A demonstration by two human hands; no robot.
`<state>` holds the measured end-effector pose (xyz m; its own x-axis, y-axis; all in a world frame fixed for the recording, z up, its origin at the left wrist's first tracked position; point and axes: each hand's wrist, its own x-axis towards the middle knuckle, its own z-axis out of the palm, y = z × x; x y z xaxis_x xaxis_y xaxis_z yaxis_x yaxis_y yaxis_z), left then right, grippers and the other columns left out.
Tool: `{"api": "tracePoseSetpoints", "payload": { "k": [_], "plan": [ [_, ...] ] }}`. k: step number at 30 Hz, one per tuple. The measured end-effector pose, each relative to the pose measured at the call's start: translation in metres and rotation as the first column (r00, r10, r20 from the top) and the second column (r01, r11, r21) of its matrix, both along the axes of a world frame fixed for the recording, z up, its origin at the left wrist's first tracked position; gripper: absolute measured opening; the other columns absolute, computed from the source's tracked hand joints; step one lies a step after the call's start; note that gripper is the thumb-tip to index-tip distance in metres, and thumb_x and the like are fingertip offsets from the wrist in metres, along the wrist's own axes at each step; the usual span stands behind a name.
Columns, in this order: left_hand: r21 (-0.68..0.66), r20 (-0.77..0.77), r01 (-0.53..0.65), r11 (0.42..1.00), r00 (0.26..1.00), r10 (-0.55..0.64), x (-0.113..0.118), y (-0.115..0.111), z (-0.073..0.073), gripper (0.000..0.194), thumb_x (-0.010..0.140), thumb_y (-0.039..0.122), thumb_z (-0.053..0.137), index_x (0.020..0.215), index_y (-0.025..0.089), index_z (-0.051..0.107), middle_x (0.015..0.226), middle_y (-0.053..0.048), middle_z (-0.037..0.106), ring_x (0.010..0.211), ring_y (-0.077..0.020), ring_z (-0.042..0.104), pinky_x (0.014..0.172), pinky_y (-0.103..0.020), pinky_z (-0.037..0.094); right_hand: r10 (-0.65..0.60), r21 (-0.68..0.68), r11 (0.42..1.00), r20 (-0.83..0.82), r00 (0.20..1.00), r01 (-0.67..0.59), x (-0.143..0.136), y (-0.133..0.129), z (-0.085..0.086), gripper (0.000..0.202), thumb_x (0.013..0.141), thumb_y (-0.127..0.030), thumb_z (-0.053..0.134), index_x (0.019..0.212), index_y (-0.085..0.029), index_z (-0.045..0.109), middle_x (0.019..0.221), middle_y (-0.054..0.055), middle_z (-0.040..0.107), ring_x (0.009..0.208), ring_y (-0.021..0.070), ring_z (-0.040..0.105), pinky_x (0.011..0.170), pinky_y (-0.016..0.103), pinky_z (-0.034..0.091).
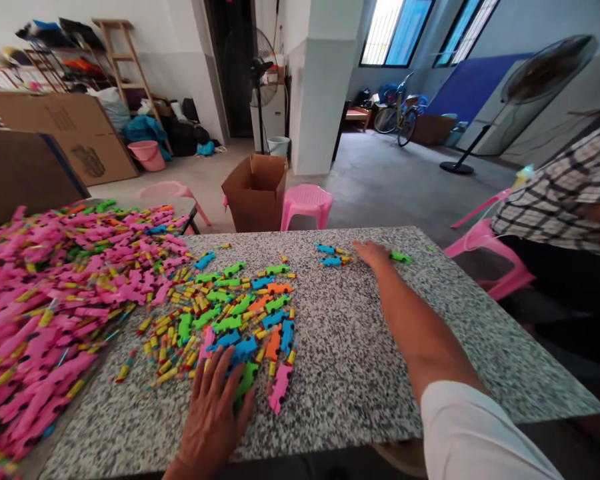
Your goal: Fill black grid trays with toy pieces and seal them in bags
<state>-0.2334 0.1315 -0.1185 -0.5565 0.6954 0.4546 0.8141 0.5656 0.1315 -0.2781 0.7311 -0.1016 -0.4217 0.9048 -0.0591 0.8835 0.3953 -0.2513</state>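
My left hand (215, 400) lies open, fingers spread, over the near edge of a loose group of small plastic toy cars. A green toy car (247, 381) shows beside its thumb and a blue toy car (245, 348) by the fingertips. To the right sits a pink toy car (280, 389). Many cars have yellow-and-red tubes (165, 367) attached or lying around them. My right hand (373, 253) reaches to the far side of the table, low over the surface, fingers extended. Blue toy cars (331, 261) lie left of it and another green toy car (400, 257) right.
A large heap of pink toy cars (45, 293) covers the left side beside the speckled stone table (360, 373). Beyond the table stand an open cardboard box (257, 200) and a pink stool (307, 200). A person in a checked shirt (575, 167) sits at right.
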Motion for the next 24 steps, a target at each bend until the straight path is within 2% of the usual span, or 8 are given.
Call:
{"api": "tracePoseSetpoints", "payload": {
  "k": [3, 6, 11, 17, 19, 21, 23, 24],
  "plan": [
    [0.001, 0.000, 0.000, 1.000, 1.000, 0.000, 0.001, 0.000, 0.003, 0.042, 0.093, 0.032, 0.072, 0.133, 0.025, 0.063, 0.160, -0.012, 0.053, 0.153, -0.0365, 0.045, 0.132, -0.064, 0.027, 0.045, -0.066, 0.997, -0.048, 0.998, -0.048, -0.023, -0.059, 0.000, 0.094, 0.090, -0.089, 0.039, 0.147, -0.019, 0.065, 0.158, 0.029, 0.046, 0.153, 0.0540, 0.025, 0.114, 0.079, 0.023],
    [-0.003, -0.006, -0.007, 1.000, 1.000, 0.006, 0.002, -0.001, 0.004, 0.041, 0.093, 0.032, 0.072, 0.133, 0.025, 0.064, 0.159, -0.013, 0.054, 0.152, -0.0370, 0.045, 0.131, -0.063, 0.029, 0.121, -0.077, 0.989, -0.054, 0.991, -0.125, -0.036, -0.108, 0.004, 0.084, 0.091, -0.084, 0.045, 0.148, -0.024, 0.063, 0.162, 0.025, 0.041, 0.154, 0.0543, 0.020, 0.112, 0.084, 0.018],
    [-0.004, -0.023, -0.017, 1.000, 1.000, 0.017, 0.002, -0.001, 0.002, 0.037, 0.093, 0.032, 0.071, 0.129, 0.023, 0.067, 0.157, -0.013, 0.056, 0.151, -0.0371, 0.046, 0.131, -0.063, 0.029, 0.295, -0.052, 0.953, -0.059, 0.954, -0.298, -0.040, -0.171, 0.010, 0.070, 0.095, -0.073, 0.052, 0.145, -0.025, 0.066, 0.161, 0.022, 0.043, 0.155, 0.0507, 0.023, 0.113, 0.082, 0.020],
    [0.049, 0.026, -0.001, 0.999, 1.000, 0.000, 0.005, 0.002, 0.003, 0.036, 0.096, 0.035, 0.068, 0.129, 0.021, 0.067, 0.154, -0.017, 0.057, 0.150, -0.0370, 0.046, 0.129, -0.063, 0.028, 0.431, -0.096, 0.892, -0.109, 0.896, -0.441, -0.011, -0.245, 0.027, 0.070, 0.097, -0.071, 0.060, 0.141, -0.018, 0.066, 0.159, 0.021, 0.047, 0.151, 0.0444, 0.032, 0.118, 0.076, 0.022],
    [0.059, 0.080, -0.015, 0.998, 0.997, 0.011, 0.008, 0.005, 0.004, 0.037, 0.096, 0.038, 0.067, 0.128, 0.019, 0.068, 0.155, -0.018, 0.056, 0.152, -0.0378, 0.043, 0.130, -0.063, 0.023, 0.504, -0.150, 0.832, -0.196, 0.841, -0.534, 0.000, -0.258, 0.038, 0.075, 0.097, -0.067, 0.064, 0.145, -0.009, 0.060, 0.157, 0.022, 0.049, 0.148, 0.0390, 0.036, 0.121, 0.069, 0.025],
    [0.050, 0.141, -0.033, 0.998, 0.990, 0.026, 0.010, 0.008, 0.004, 0.039, 0.097, 0.038, 0.066, 0.130, 0.018, 0.069, 0.157, -0.019, 0.054, 0.155, -0.0379, 0.039, 0.132, -0.062, 0.017, 0.535, -0.170, 0.796, -0.250, 0.807, -0.581, 0.018, -0.253, 0.053, 0.082, 0.100, -0.071, 0.057, 0.156, -0.012, 0.048, 0.158, 0.013, 0.052, 0.144, 0.0227, 0.044, 0.125, 0.044, 0.032],
    [0.030, 0.175, -0.036, 0.999, 0.984, 0.031, 0.012, 0.011, 0.006, 0.040, 0.098, 0.038, 0.065, 0.131, 0.017, 0.069, 0.158, -0.020, 0.053, 0.156, -0.0371, 0.037, 0.133, -0.060, 0.013, 0.519, -0.102, 0.810, -0.335, 0.786, -0.578, 0.056, -0.232, 0.072, 0.077, 0.102, -0.069, 0.053, 0.158, -0.016, 0.045, 0.158, 0.009, 0.053, 0.141, 0.0151, 0.048, 0.123, 0.032, 0.034],
    [0.022, 0.176, -0.031, 0.999, 0.984, 0.027, 0.013, 0.011, 0.008, 0.040, 0.099, 0.039, 0.065, 0.131, 0.016, 0.069, 0.158, -0.020, 0.053, 0.155, -0.0367, 0.037, 0.133, -0.059, 0.012, 0.465, -0.038, 0.846, -0.433, 0.772, -0.531, 0.084, -0.217, 0.083, 0.070, 0.102, -0.064, 0.057, 0.151, -0.015, 0.054, 0.147, 0.010, 0.063, 0.131, 0.0172, 0.058, 0.118, 0.034, 0.042]
  ]
}}
